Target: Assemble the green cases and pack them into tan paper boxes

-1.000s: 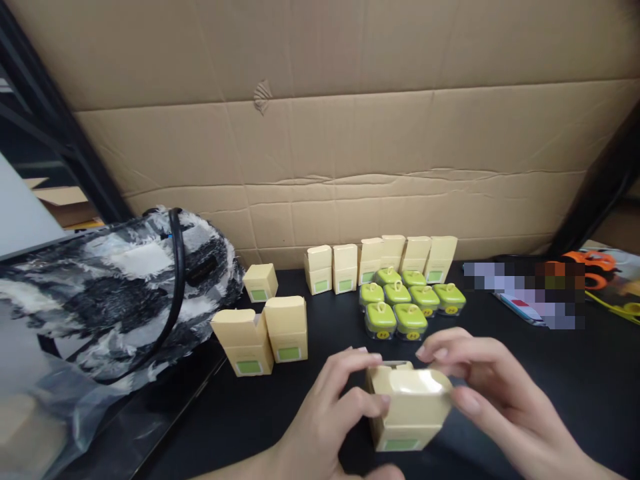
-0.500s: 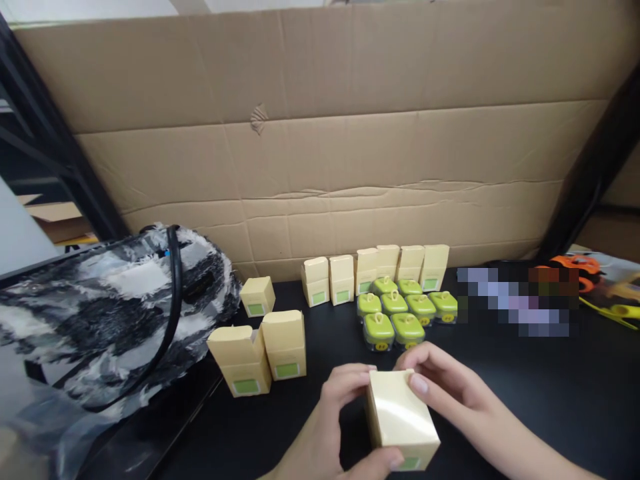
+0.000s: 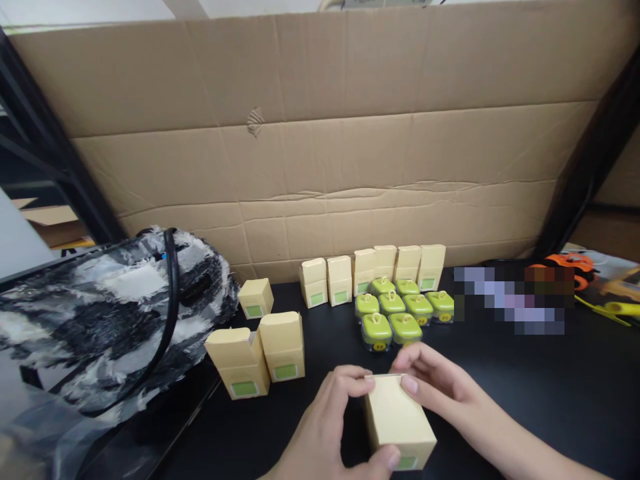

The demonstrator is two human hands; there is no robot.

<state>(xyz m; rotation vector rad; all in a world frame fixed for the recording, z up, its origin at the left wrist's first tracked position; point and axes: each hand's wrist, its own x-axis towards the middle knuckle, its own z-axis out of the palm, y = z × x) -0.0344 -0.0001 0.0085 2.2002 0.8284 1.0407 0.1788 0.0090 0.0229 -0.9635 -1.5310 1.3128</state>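
Closed since a second ago, yellow box (image 3: pixel 399 421) sits gripped between left hand (image 3: pixel 327 427) and right hand (image 3: pixel 435 385).

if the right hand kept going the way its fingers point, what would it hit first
The right hand points left across the far top edge of the small yellow carton that both hands hold. Going straight on, it would probably meet the fingertips of the left hand first, though depth is hard to judge.
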